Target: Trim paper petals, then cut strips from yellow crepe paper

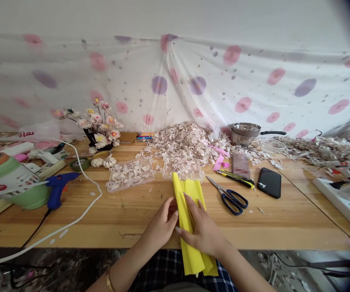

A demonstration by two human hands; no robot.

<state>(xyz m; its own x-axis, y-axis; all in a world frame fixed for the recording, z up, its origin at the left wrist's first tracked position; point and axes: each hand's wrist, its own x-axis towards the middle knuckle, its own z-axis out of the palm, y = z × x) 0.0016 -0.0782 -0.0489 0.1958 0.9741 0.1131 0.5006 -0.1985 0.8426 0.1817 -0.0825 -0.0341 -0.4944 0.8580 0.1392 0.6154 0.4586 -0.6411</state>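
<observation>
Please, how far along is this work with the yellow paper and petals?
Done: a heap of cut petals, a tray of petals, and a finished flower bunch. In hand: yellow paper folded under the left hand and right hand. Still left: the heap looks unassembled; scissors lie apart.

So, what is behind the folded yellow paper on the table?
A clear plastic tray lies there, its near edge hidden by the paper; beyond it lies a heap of pale petal pieces.

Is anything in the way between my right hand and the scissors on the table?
No, nothing visible: your right hand, on the yellow paper, has only bare wooden tabletop between it and the dark-handled scissors.
</observation>
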